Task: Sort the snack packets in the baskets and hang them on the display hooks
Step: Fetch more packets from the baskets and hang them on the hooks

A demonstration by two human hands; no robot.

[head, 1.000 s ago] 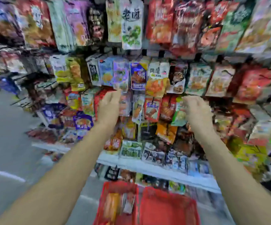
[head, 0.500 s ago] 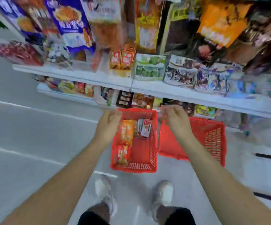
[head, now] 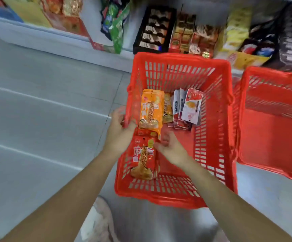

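A red slatted basket [head: 176, 57] stands on the floor in front of me. Inside lie an orange snack packet [head: 150, 109], a red snack packet [head: 143, 158] below it, and several small white-and-red packets [head: 192, 105] at the back. My left hand [head: 119, 131] grips the basket's left wall at the rim. My right hand [head: 171, 147] reaches into the basket, its loosely bent fingertips touching the red packet's upper right edge. The display hooks are out of view.
A second red basket [head: 272, 137], with nothing visible in it, stands close on the right. The bottom shelf behind holds a black tray of snacks [head: 154, 30] and other packets. Grey floor stretches to the left. My shoe [head: 96, 222] is just below the basket.
My view dropped from the hanging packets to the baskets on the floor. Both hands came down; the left took the basket's rim and the right went inside to the red packet.
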